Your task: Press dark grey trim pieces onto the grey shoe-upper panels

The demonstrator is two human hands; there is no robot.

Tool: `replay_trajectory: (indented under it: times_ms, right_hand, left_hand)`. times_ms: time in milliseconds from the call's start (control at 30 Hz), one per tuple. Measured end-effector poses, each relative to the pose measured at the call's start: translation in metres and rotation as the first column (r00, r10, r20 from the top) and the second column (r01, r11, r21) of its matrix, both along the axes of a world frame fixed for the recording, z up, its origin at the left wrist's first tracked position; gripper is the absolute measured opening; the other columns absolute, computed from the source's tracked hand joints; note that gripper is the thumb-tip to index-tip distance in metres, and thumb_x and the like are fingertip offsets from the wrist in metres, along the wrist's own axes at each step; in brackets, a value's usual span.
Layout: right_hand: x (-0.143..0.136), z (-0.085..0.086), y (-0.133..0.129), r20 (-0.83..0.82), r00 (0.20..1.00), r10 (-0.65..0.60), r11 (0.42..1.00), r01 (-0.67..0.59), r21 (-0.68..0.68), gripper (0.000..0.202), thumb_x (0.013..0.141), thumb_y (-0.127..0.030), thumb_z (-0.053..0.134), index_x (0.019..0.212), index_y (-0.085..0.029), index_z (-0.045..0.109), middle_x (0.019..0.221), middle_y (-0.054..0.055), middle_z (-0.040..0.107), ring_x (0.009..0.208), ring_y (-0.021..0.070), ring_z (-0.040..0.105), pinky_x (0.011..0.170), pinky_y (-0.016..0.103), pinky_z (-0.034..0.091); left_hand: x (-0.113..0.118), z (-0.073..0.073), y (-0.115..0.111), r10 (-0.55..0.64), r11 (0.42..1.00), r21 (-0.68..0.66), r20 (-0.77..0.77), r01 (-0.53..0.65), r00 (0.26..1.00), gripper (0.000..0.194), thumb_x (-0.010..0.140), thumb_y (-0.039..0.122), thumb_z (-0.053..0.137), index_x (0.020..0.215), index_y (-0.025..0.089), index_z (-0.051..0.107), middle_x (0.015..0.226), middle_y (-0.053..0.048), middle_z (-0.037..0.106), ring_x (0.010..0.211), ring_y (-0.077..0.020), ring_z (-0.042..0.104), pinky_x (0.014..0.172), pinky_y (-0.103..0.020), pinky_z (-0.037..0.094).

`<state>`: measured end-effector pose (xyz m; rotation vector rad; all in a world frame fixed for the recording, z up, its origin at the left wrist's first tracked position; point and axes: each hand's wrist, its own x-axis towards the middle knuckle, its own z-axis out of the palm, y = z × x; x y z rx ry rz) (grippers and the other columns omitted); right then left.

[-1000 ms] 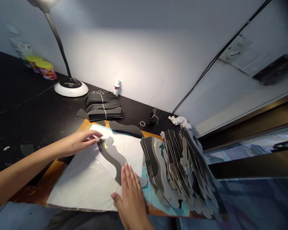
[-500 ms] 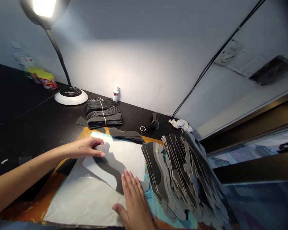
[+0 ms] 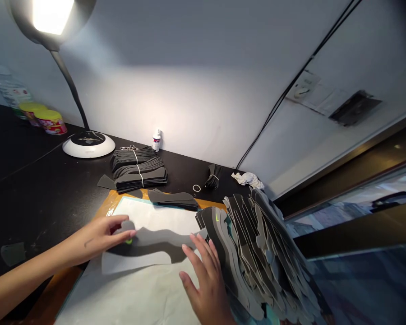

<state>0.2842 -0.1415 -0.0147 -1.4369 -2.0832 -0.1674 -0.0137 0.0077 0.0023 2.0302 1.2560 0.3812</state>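
Note:
My left hand [image 3: 103, 237] pinches the left end of a long, wavy grey cut piece [image 3: 165, 237], which looks like a shoe-upper part. A small yellow-green mark shows by those fingers. Along the piece's lower side runs a darker grey band [image 3: 155, 249], with a white shape [image 3: 135, 261] below it. Over the right end is my right hand [image 3: 208, 282], its fingers spread; whether the fingertips touch the piece I cannot tell. Beneath lies a white sheet [image 3: 122, 295]. Close to my right hand, similar grey pieces [image 3: 223, 253] overlap in a fanned row.
More fanned pieces [image 3: 267, 253] continue to the right. Behind the sheet lie several dark strips [image 3: 172, 198], banded bundles [image 3: 140, 174] and a smaller bundle [image 3: 213, 176]. A lamp [image 3: 88, 144], small bottle [image 3: 156, 140], white ring [image 3: 196, 188] and crumpled tissue [image 3: 247, 179] stand or lie farther back.
The grey piece has turned from a slant to nearly level across the sheet. My left hand has moved left and down with its end. My right hand's fingers have spread and shifted right.

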Motion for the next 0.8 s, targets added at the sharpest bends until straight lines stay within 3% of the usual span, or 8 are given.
replay_trajectory:
  times_ms: [100,167,233,333,467,667,800]
  right_hand:
    - [0.005,0.003,0.004,0.032,0.999,0.003,1.000,-0.003,-0.006,0.037,0.100,-0.026,0.051,0.137,-0.024,0.057,0.145,0.007,0.058,0.139,0.0253,0.050,0.118,0.050,0.038]
    - [0.005,0.004,0.009,0.037,0.999,0.010,1.000,-0.009,-0.003,0.035,0.099,-0.020,0.051,0.133,-0.025,0.059,0.142,0.006,0.061,0.137,0.0237,0.051,0.119,0.049,0.036]
    - [0.001,0.003,0.015,0.022,0.999,0.026,1.000,-0.026,0.015,0.033,0.098,-0.017,0.051,0.129,-0.025,0.060,0.138,0.005,0.063,0.134,0.0228,0.053,0.118,0.049,0.036]
    - [-0.010,-0.003,0.025,-0.024,0.997,0.069,0.997,-0.068,0.047,0.029,0.098,-0.017,0.050,0.124,-0.024,0.061,0.128,0.005,0.069,0.126,0.0218,0.059,0.116,0.046,0.038]
    - [-0.020,-0.009,0.029,-0.076,0.991,0.113,0.985,-0.102,0.139,0.027,0.096,-0.011,0.048,0.113,-0.023,0.064,0.114,0.004,0.073,0.112,0.0198,0.064,0.111,0.041,0.040]
    - [-0.012,-0.011,0.029,-0.233,0.970,0.064,0.972,-0.008,0.235,0.033,0.088,-0.001,0.042,0.102,-0.020,0.064,0.092,0.002,0.070,0.088,0.0162,0.064,0.089,0.034,0.048]
    - [-0.010,-0.015,0.034,-0.284,0.959,-0.001,0.973,0.066,0.221,0.029,0.089,-0.003,0.043,0.099,-0.020,0.063,0.088,0.003,0.069,0.083,0.0169,0.062,0.081,0.033,0.048]
  left_hand:
    - [-0.007,0.002,0.006,0.017,0.976,0.210,-0.308,0.051,0.951,0.055,0.087,0.074,0.050,0.073,0.023,0.065,0.070,-0.004,0.066,0.065,-0.0241,0.062,0.056,-0.029,0.035]
    - [-0.007,0.007,0.017,0.058,0.914,0.399,-0.304,0.072,0.951,0.053,0.091,0.070,0.046,0.086,0.023,0.069,0.090,-0.007,0.070,0.084,-0.0274,0.065,0.066,-0.031,0.042]
    - [0.000,0.011,0.031,0.016,0.860,0.497,-0.248,0.113,0.969,0.052,0.095,0.066,0.042,0.100,0.023,0.070,0.109,-0.009,0.069,0.103,-0.0287,0.063,0.081,-0.034,0.047]
    - [0.021,0.013,0.051,-0.051,0.873,0.467,-0.192,0.137,0.980,0.056,0.095,0.068,0.042,0.119,0.024,0.067,0.126,-0.008,0.064,0.114,-0.0291,0.060,0.093,-0.039,0.048]
    - [0.044,-0.001,0.071,0.082,0.891,0.453,-0.128,-0.015,0.988,0.064,0.092,0.070,0.046,0.129,0.020,0.063,0.120,-0.011,0.067,0.112,-0.0322,0.061,0.090,-0.041,0.051]
    - [0.042,-0.031,0.081,0.043,0.915,0.401,0.016,-0.046,0.999,0.059,0.089,0.069,0.056,0.124,0.023,0.065,0.111,-0.008,0.070,0.101,-0.0277,0.065,0.084,-0.034,0.050]
    - [0.039,-0.035,0.078,0.057,0.922,0.372,0.139,-0.105,0.989,0.056,0.091,0.067,0.056,0.128,0.025,0.062,0.104,-0.005,0.070,0.093,-0.0237,0.065,0.078,-0.031,0.050]
